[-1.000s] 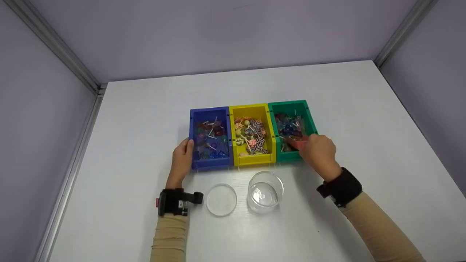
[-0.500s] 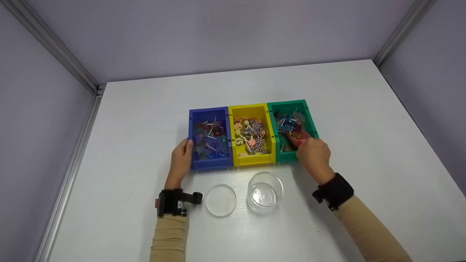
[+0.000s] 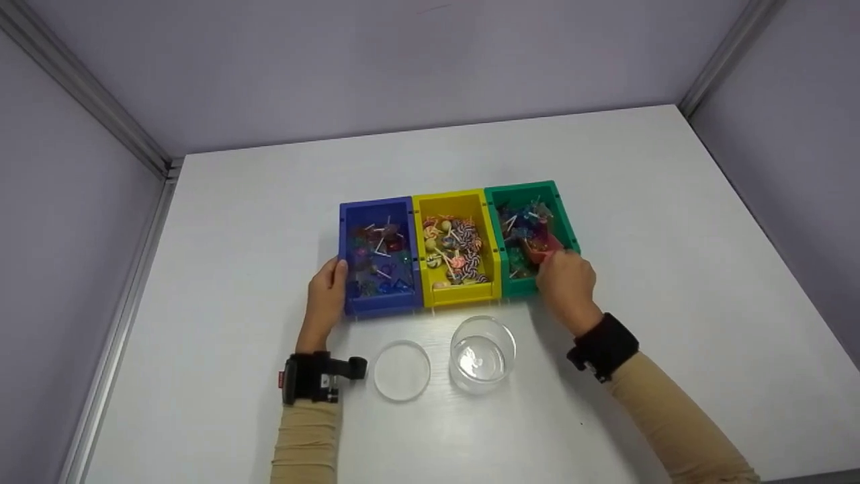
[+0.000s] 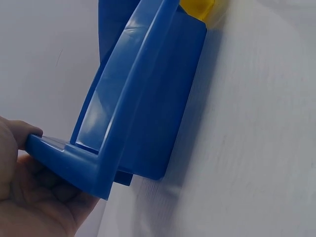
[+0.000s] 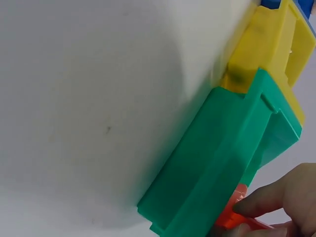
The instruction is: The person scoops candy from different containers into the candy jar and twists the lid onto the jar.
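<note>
My left hand [image 3: 326,296] grips the left rim of a blue bin [image 3: 384,306]; in the left wrist view the thumb lies on top of the rim and fingers underneath. Wrapped lollipops [image 3: 383,250] lie inside that bin. My right hand [image 3: 568,286] holds a red scoop [image 3: 544,249] by its handle, its bowl down among wrapped candies in the green bin [image 3: 521,196]. Some candy appears to lie in the scoop. In the right wrist view, the thumb and fingers pinch the scoop [image 5: 228,212] beside the green wall [image 5: 207,163], which hides most of its bowl.
A yellow bin [image 3: 463,294] with striped lollipops stands between the blue and green ones, all joined in a row. In front are a clear jar [image 3: 480,376] and a round clear lid [image 3: 402,371] on the white table [image 3: 430,437]. Walls enclose the back and sides.
The right hand and scoop have shifted left inside the green bin, and more of the scoop's bowl shows. My left hand keeps its hold. The head view has shifted slightly.
</note>
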`<state>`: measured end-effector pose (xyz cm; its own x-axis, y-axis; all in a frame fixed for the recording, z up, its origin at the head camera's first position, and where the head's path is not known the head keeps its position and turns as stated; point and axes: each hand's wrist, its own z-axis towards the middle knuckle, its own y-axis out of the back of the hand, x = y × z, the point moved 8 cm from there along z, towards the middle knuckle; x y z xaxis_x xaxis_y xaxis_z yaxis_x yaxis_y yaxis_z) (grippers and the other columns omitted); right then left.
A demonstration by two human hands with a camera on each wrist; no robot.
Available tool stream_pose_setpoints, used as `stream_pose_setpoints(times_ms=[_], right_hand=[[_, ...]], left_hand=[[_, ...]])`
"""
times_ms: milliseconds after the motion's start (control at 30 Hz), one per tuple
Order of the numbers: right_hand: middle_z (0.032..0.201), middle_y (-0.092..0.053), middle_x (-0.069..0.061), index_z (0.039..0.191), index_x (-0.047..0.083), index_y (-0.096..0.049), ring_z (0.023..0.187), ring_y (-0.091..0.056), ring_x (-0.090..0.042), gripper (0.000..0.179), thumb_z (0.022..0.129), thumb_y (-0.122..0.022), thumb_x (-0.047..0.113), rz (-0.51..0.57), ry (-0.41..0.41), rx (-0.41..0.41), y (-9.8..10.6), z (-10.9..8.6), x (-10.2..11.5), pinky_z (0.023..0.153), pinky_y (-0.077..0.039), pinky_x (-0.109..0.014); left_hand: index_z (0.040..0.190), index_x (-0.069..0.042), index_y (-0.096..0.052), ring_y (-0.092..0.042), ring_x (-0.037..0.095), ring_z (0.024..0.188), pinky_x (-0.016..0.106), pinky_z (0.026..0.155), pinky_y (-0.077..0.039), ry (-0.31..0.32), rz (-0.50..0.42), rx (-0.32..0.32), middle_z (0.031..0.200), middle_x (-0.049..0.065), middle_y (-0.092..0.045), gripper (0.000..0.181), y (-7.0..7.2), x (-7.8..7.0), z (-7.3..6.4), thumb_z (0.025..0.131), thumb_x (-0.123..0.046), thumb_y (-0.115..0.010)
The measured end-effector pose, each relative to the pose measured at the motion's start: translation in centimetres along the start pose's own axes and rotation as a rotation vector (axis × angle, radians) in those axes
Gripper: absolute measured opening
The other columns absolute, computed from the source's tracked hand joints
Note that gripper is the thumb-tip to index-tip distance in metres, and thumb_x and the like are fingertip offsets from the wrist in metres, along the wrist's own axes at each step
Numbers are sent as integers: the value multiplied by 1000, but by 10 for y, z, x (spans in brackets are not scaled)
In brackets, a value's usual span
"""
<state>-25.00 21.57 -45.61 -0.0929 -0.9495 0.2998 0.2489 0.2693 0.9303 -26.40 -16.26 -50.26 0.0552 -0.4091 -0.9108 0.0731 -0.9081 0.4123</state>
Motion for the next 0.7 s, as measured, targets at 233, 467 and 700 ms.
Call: stream_pose_setpoints(times_ms=[233,467,700], right_hand=[[78,-66,-31,77,-12,-65,72,-64,-46,30,92,-51,9,26,-50,36,-7,6,2,62,-54,-57],[81,-66,-28,82,-10,-64,75,-65,-41,30,95,-47,10,112,-110,100,-15,8,-2,68,-55,-54],[84,-64,-30,86,-12,-62,79,-64,-44,30,98,-44,9,143,-110,77,-17,7,-3,70,-55,-55]], left_hand=[[133,5,-52,-57,30,112,44,100,-47,11,-26,16,123,26,-61,42,1,1,0,105,-23,-37],[135,4,-51,-56,34,123,48,108,-45,19,-15,8,130,25,-59,42,2,1,-2,105,-23,-37],[133,5,-51,-55,34,124,49,108,-44,1,-5,28,130,25,-59,43,2,-2,-3,106,-24,-36]])
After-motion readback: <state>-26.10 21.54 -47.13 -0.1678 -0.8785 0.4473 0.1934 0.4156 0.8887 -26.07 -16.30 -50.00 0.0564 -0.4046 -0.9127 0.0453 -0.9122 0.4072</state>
